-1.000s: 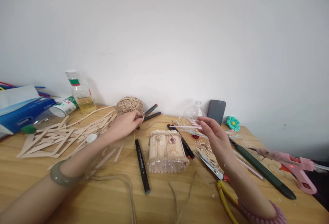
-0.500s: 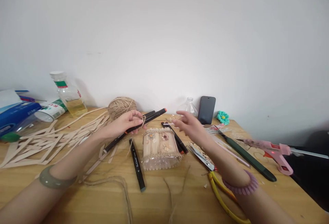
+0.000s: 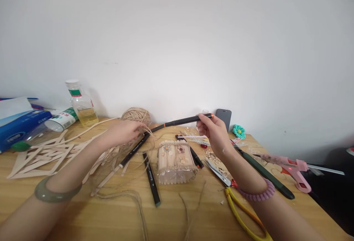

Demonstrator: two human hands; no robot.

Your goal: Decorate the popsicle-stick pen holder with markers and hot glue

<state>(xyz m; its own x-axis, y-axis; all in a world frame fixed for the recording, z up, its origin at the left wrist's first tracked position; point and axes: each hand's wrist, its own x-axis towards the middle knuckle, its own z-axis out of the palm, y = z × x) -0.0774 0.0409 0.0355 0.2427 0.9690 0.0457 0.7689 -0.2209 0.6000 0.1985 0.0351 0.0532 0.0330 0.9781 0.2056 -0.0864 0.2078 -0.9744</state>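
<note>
Head view: my right hand [image 3: 214,132] held a black marker [image 3: 184,121] near its end.
My left hand [image 3: 129,130] pinched brown string [image 3: 151,133]; the little stick box [image 3: 176,160] sat on the counter [image 3: 110,220].

The single view comes from the person's head, above the near side of the surface [image 3: 171,219], facing forward and down toward the wall [image 3: 177,42]. The wall fills the upper half, and the surface spreads across the lower half, its far edge running along the wall's foot. The far right corner shows, with the right edge slanting down toward the lower right; the near edge falls outside the frame. The camera sits close behind the left hand [image 3: 132,129] and right hand [image 3: 215,129], whose forearms enter from the bottom corners.
</note>
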